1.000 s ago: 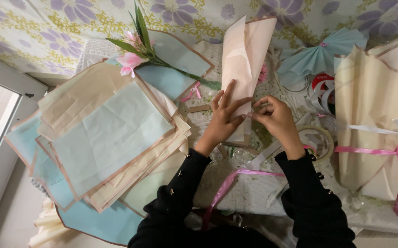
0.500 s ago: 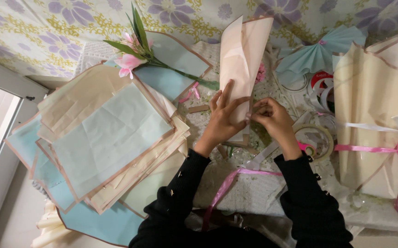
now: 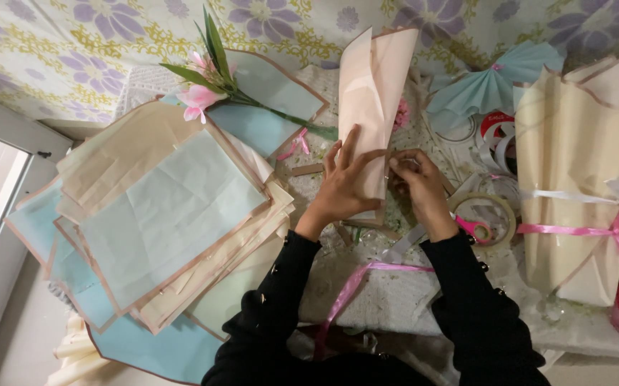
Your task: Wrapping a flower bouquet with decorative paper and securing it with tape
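Observation:
A folded pale pink wrapping paper (image 3: 373,93) lies upright on the table in front of me. My left hand (image 3: 341,182) presses flat on its lower part, fingers spread. My right hand (image 3: 420,189) pinches the paper's lower right edge with closed fingers. A pink artificial flower (image 3: 213,86) with green leaves and a long stem rests to the left, on a blue sheet. A pink ribbon (image 3: 356,286) trails between my forearms.
A thick stack of beige and blue paper sheets (image 3: 159,214) fills the left. A cream wrapped bouquet cone (image 3: 581,179) tied with pink and white ribbons stands at the right. A tape roll (image 3: 491,214), pink-handled scissors (image 3: 473,227) and a blue paper fan (image 3: 491,89) lie nearby.
My left hand has slid down slightly and flattened on the paper. My right hand has closed in on the paper's lower edge.

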